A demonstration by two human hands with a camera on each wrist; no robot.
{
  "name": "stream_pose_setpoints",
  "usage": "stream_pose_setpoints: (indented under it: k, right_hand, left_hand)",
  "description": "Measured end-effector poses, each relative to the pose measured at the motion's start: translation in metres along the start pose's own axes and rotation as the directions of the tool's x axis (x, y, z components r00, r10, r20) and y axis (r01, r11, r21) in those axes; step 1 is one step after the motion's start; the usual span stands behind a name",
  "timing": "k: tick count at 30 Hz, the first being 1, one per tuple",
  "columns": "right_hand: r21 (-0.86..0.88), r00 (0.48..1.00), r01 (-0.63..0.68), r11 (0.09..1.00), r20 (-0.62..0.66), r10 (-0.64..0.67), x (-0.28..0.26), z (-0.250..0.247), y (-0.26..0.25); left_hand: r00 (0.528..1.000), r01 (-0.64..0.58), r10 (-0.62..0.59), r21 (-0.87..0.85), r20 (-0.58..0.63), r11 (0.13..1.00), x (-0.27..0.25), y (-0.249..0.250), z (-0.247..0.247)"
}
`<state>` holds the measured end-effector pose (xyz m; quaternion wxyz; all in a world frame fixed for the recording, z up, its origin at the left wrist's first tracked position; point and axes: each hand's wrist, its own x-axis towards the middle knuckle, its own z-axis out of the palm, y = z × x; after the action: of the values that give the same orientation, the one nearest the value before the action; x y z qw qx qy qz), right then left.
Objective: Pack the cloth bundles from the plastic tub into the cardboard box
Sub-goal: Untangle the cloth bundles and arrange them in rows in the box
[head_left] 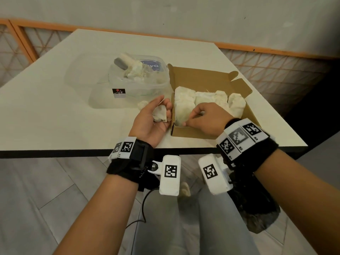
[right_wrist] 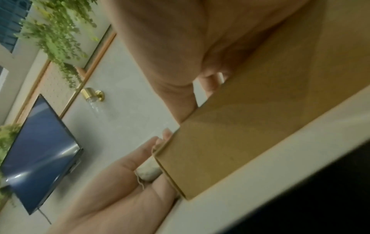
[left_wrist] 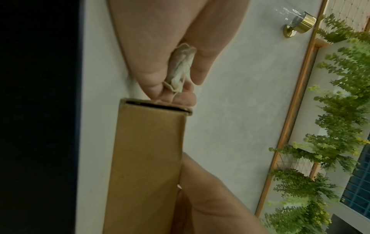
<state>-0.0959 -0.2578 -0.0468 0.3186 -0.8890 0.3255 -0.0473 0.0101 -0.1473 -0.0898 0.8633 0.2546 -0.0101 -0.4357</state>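
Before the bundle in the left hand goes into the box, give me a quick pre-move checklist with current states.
1. Bundle secured: ok. The left hand lies palm up with the cloth bundle cupped in its fingers.
2. Box open: ok. The cardboard box has its lid flap folded back.
3. Free slot in the box: cannot tell. Packed bundles fill the far part; the right hand covers the near corner.
4. Right hand out of the way: not ok. Its fingertips are pinching at the near left corner inside the box.
5. Stray items: not ok. One loose bundle lies on the table beside the plastic tub.
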Motion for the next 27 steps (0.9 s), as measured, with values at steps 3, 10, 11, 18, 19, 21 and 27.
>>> stream_pose_setpoints:
  k: [3, 10, 11, 18, 19, 21, 27]
  right_hand:
    - [-0.013, 1.0, -0.018, 1.0, 0.003, 0.018, 0.004, 0.002, -0.004]
    - [0.027, 0.989, -0.07, 0.997, -0.126, 0.073, 0.005, 0.013, -0.004]
    - [0.042, 0.988, -0.062, 0.997, -0.138, 0.068, 0.004, 0.013, -0.004]
    - [0.058, 0.976, 0.096, 0.994, -0.203, -0.083, -0.009, 0.008, -0.001]
    - [0.074, 0.97, 0.126, 0.989, -0.218, -0.107, -0.012, 0.007, 0.001]
    - [0.094, 0.949, 0.196, 0.976, -0.267, -0.165, -0.02, 0.003, 0.004]
    - [0.048, 0.845, 0.468, 0.882, -0.317, -0.431, -0.032, -0.012, -0.01]
  left_hand:
    - [1.0, 0.007, -0.007, 0.001, 0.007, 1.0, 0.002, 0.0, -0.002]
    - [0.998, 0.02, -0.018, -0.035, 0.061, 0.999, -0.003, 0.003, -0.001]
    - [0.998, 0.022, -0.02, -0.051, 0.055, 0.998, -0.004, 0.004, -0.001]
    - [0.995, 0.013, -0.007, -0.069, 0.099, 0.998, -0.015, 0.015, 0.007]
    - [0.994, 0.019, -0.012, -0.07, 0.107, 0.997, -0.017, 0.018, 0.012]
    - [0.991, 0.041, -0.031, -0.073, 0.131, 0.997, -0.018, 0.022, 0.024]
    - [0.972, 0.142, -0.151, 0.059, 0.18, 0.988, -0.014, 0.008, 0.057]
